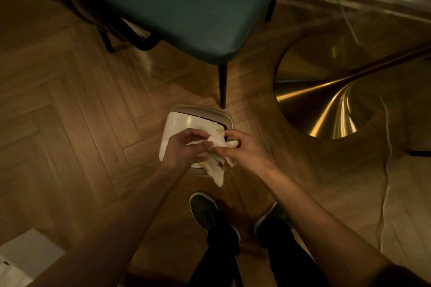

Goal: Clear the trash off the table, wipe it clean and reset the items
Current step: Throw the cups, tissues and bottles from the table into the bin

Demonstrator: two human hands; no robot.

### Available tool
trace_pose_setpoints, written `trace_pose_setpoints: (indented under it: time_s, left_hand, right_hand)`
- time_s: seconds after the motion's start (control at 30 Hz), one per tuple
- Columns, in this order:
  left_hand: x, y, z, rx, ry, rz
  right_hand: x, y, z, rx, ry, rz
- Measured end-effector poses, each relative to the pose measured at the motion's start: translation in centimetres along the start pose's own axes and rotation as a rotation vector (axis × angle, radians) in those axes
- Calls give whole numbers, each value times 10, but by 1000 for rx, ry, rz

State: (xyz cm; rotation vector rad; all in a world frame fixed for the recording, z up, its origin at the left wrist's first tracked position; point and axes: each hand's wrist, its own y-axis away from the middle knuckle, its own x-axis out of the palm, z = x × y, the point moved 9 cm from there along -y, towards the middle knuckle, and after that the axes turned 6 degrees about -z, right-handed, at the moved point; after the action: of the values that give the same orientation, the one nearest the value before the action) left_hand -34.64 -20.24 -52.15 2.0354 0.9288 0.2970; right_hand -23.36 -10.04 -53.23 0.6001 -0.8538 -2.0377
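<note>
Arms: two bare arms reach forward and down from the bottom corners and meet in the middle.
Left hand (186, 149): its fingers are curled round one side of the paper towel.
Right hand (247, 149): its thumb and fingers pinch the other side of the same paper towel, so both hands are closed on it and almost touch each other.
Paper towel (218, 170): white and all scrunched up, it sits between the two hands, and a loose bit hangs down under them. It is right above the trash bin.
Trash bin (179, 128): small and white, it stands on the floor under the hands. Its lid is tipped, and a dark gap shows at the far edge.
Shoes (203, 209): two dark shoes with pale soles stand on the floor, close to the bin, with dark trouser legs above them.
Floor (70, 112): brown wood laid in a zigzag pattern.
Chair (186, 18): blue-green, it stands just behind the bin. One thin black leg (222, 86) comes down close to the bin's far edge.
Table base (326, 100): big, round and shiny gold, off to the right.
Cord (386, 170): thin and white, it trails across the floor on the right.
</note>
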Motion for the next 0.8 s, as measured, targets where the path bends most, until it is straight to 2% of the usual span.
trace_pose_setpoints:
  time_s: [0.07,0.17,0.23,0.3,0.33,0.5,0.6,0.7,0.8]
  left_hand:
    - [-9,-4,-7,113,-187,-48]
    - [-42,-10,-27,382,-501,-287]
    - [-61,-18,-19,304,-499,-365]
    - [-68,-26,-1,148,-431,-335]
    - [-69,-28,5,128,-420,-320]
    - [-88,-16,-1,266,-431,-412]
    - [-79,-4,-12,383,-471,-366]
    - [-70,2,-13,419,-476,-317]
    - [-73,7,-15,427,-464,-365]
  right_hand:
    - [-10,-4,-6,-16,53,-65]
    - [-27,-13,-27,80,15,-176]
    - [-27,-20,-37,113,22,-209]
    - [-17,-30,-38,96,90,-218]
    - [-11,-38,-38,82,141,-226]
    - [28,-70,-34,15,324,-250]
    - [47,-88,-41,51,362,-218]
    - [48,-99,-50,119,368,-246]
    - [42,-81,-41,117,434,-215]
